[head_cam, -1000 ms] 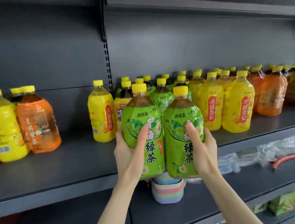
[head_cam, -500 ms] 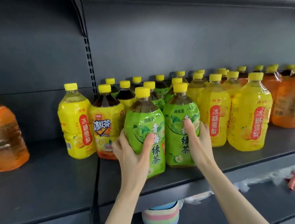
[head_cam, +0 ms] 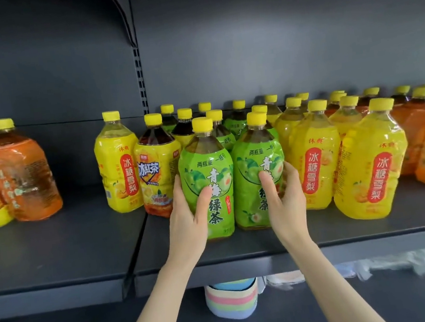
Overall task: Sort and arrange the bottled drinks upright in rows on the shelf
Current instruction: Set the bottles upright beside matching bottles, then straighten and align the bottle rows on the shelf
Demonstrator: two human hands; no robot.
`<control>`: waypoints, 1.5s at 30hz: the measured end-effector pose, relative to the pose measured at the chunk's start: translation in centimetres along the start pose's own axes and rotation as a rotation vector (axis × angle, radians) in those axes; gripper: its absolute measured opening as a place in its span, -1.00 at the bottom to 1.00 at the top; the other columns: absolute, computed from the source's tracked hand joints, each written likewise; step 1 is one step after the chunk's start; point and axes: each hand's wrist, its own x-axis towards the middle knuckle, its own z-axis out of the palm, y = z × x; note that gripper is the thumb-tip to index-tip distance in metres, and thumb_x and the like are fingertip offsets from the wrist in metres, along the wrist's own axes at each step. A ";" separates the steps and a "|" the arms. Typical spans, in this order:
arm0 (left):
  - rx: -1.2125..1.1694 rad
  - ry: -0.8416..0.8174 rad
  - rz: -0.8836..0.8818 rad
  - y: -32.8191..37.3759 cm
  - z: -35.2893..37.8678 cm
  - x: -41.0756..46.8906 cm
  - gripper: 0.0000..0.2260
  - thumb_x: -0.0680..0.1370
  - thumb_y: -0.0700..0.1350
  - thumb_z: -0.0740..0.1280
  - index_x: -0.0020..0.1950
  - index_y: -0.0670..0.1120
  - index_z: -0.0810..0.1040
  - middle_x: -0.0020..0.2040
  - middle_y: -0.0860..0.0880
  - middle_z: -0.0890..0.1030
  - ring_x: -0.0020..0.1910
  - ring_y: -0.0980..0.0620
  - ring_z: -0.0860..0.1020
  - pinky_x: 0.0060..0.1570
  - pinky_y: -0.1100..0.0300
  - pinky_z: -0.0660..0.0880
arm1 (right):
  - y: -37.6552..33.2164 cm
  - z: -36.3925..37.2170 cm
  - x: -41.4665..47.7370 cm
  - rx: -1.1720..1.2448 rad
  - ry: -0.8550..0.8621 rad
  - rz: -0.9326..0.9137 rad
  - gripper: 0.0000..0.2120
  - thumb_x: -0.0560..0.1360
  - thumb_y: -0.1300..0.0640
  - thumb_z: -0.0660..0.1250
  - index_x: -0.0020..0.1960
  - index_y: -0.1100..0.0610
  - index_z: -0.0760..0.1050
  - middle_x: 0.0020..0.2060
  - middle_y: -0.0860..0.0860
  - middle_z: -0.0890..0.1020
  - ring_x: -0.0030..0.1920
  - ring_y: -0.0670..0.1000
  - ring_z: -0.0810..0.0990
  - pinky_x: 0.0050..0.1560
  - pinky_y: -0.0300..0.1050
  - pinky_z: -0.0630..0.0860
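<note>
- A dark metal shelf [head_cam: 245, 246] carried crowded upright bottled drinks.
- The left green tea bottle [head_cam: 206, 167] and right green tea bottle [head_cam: 255, 154] stood side by side near its front edge, long axes vertical.
- The left hand [head_cam: 186, 219] clasped the first and the right hand [head_cam: 283, 200] the second, each bottle directly ahead of its hand.
- Below sat a striped container [head_cam: 232, 301], contents hidden.

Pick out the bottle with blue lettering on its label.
The dark iced-tea bottle beside the left green bottle, which the left hand grips. Its neighbours carry red bands or dark green characters instead.
</note>
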 end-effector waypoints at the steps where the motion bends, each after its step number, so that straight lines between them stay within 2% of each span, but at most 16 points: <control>1: 0.022 -0.017 0.003 -0.1 -0.3 -0.2 -0.27 0.44 0.31 0.14 0.54 0.02 0.10 0.44 0.05 0.35 0.40 0.04 0.33 0.33 0.10 0.38 | -0.1 -0.3 -0.3 -0.035 -0.001 -0.008 -0.40 0.53 -0.13 0.27 0.46 0.12 0.25 0.32 0.02 0.46 0.31 0.02 0.43 0.25 -0.07 0.43; 3: 0.043 -0.038 0.025 -0.4 -1.2 -0.8 -0.36 0.49 0.24 0.19 0.52 0.03 0.19 0.40 0.09 0.40 0.35 0.10 0.39 0.21 0.28 0.44 | -0.6 -0.8 -1.1 -0.101 0.026 -0.060 -0.46 0.55 -0.02 0.31 0.45 0.15 0.28 0.36 0.06 0.41 0.33 0.02 0.39 0.21 -0.21 0.36; 5: 0.054 -0.014 0.058 -0.7 -2.1 -1.4 -0.56 0.53 0.11 0.27 0.37 0.01 0.41 0.25 0.15 0.54 0.23 0.19 0.49 0.14 0.29 0.47 | -1.1 -1.1 -2.3 -0.118 0.079 -0.159 -0.54 0.54 0.09 0.35 0.38 0.19 0.37 0.33 0.09 0.41 0.30 0.04 0.39 0.14 -0.34 0.36; 7: 0.085 0.064 0.090 -0.8 -3.1 -1.8 -0.84 0.54 0.00 0.32 0.11 0.03 0.55 0.00 0.23 0.62 0.01 0.26 0.59 -0.01 0.37 0.52 | -1.8 -1.2 -3.4 -0.077 0.122 -0.232 -0.67 0.54 0.16 0.36 0.28 0.21 0.47 0.24 0.07 0.45 0.23 0.04 0.45 0.11 -0.30 0.44; 9: 0.117 0.120 0.101 -0.8 -4.4 -1.9 -0.95 0.54 -0.05 0.33 -0.04 0.04 0.58 -0.15 0.18 0.65 -0.13 0.23 0.61 -0.08 0.34 0.54 | -2.9 -0.9 -4.2 -0.003 0.089 -0.236 -0.83 0.55 0.21 0.34 0.13 0.18 0.52 0.09 -0.01 0.52 0.09 -0.06 0.52 0.06 -0.20 0.49; 11: 0.142 0.152 0.117 -0.8 -6.0 -1.5 -0.93 0.55 -0.06 0.32 -0.08 0.01 0.58 -0.21 0.12 0.66 -0.18 0.18 0.63 -0.10 0.29 0.54 | -4.1 -0.2 -4.9 0.046 0.014 -0.239 -0.93 0.56 0.23 0.32 -0.01 0.09 0.53 -0.07 -0.11 0.55 -0.04 -0.20 0.54 -0.06 -0.35 0.46; 13: 0.152 0.184 0.134 -0.8 -7.7 -0.8 -0.92 0.56 -0.07 0.31 -0.08 -0.01 0.59 -0.22 0.10 0.66 -0.18 0.14 0.64 -0.10 0.25 0.54 | -5.3 1.1 -5.6 0.071 -0.047 -0.241 -0.90 0.56 0.22 0.31 -0.07 0.03 0.52 -0.14 -0.10 0.59 -0.09 -0.24 0.54 -0.13 -0.47 0.41; 22: 0.187 0.171 0.145 -3.7 -15.9 4.9 -0.94 0.54 -0.08 0.34 -0.02 -0.04 0.57 -0.14 0.14 0.60 -0.12 0.14 0.56 -0.11 0.29 0.46 | -8.7 10.4 -8.5 0.040 -0.074 -0.242 -0.91 0.56 0.23 0.32 -0.09 0.07 0.55 -0.16 0.01 0.63 -0.12 -0.19 0.56 -0.14 -0.51 0.38; 24: 0.191 0.138 0.151 -4.6 -17.3 6.4 -0.88 0.54 -0.08 0.35 0.04 -0.07 0.54 -0.09 0.09 0.59 -0.11 0.13 0.55 -0.09 0.24 0.48 | -9.2 12.8 -8.5 0.017 -0.029 -0.224 -0.94 0.56 0.23 0.32 -0.06 0.15 0.57 -0.15 0.05 0.63 -0.14 -0.11 0.58 -0.15 -0.44 0.44; 26: 0.208 0.093 0.166 -5.4 -18.3 8.0 -0.80 0.53 -0.06 0.36 0.11 -0.08 0.49 0.01 0.01 0.57 -0.11 0.10 0.54 -0.07 0.16 0.49 | -9.4 14.9 -8.3 -0.019 0.008 -0.206 -0.94 0.56 0.23 0.32 -0.01 0.17 0.57 -0.11 0.08 0.63 -0.11 0.01 0.60 -0.09 -0.19 0.54; 28: 0.232 0.058 0.179 -6.1 -19.0 9.7 -0.68 0.51 -0.04 0.38 0.20 -0.08 0.43 0.11 -0.02 0.50 -0.06 0.09 0.52 -0.03 0.12 0.47 | -9.5 16.7 -7.9 -0.064 0.043 -0.180 -0.90 0.56 0.22 0.32 0.05 0.19 0.55 -0.03 0.08 0.62 -0.02 0.06 0.59 0.00 0.03 0.55; 30: 0.249 0.025 0.170 -6.6 -19.3 11.2 -0.53 0.49 0.01 0.40 0.32 -0.11 0.35 0.22 -0.08 0.43 0.05 0.06 0.47 0.05 0.10 0.45 | -9.8 17.9 -7.4 -0.119 0.070 -0.163 -0.82 0.55 0.21 0.33 0.14 0.21 0.52 0.08 0.08 0.59 0.11 0.09 0.55 0.11 0.13 0.50; 34: 0.234 -0.054 0.124 -7.3 -19.0 13.9 -0.24 0.43 0.15 0.42 0.48 -0.10 0.14 0.40 -0.12 0.27 0.35 -0.07 0.34 0.25 -0.06 0.40 | -10.3 19.3 -6.4 -0.235 0.109 -0.158 -0.58 0.53 0.17 0.36 0.36 0.21 0.37 0.34 0.12 0.44 0.34 0.13 0.37 0.34 0.12 0.34; 37: 0.171 -0.118 0.083 -7.4 -18.5 15.3 -0.12 0.39 0.20 0.44 0.52 -0.04 0.03 0.44 -0.11 0.24 0.38 -0.10 0.32 0.19 -0.17 0.46 | -10.3 20.1 -5.3 -0.265 0.078 -0.105 -0.37 0.54 0.09 0.35 0.51 0.17 0.15 0.48 0.11 0.28 0.48 0.10 0.22 0.45 0.05 0.22; 41: 0.120 -0.180 0.076 -8.2 -18.3 16.1 -0.18 0.40 0.19 0.43 0.50 -0.02 0.08 0.39 -0.08 0.37 0.32 -0.11 0.41 0.20 -0.16 0.45 | -9.4 20.9 -4.0 -0.141 0.024 0.076 -0.20 0.53 0.00 0.36 0.57 0.10 -0.06 0.47 0.06 0.32 0.44 0.07 0.33 0.40 0.12 0.34; 45: 0.148 -0.187 0.106 -8.6 -18.7 17.1 -0.27 0.42 0.16 0.42 0.45 -0.04 0.15 0.33 -0.10 0.44 0.25 -0.13 0.46 0.12 -0.18 0.50 | -8.1 21.5 -3.2 -0.279 0.073 0.077 -0.17 0.49 -0.11 0.39 0.56 0.06 -0.01 0.42 0.07 0.38 0.37 0.12 0.41 0.31 0.15 0.41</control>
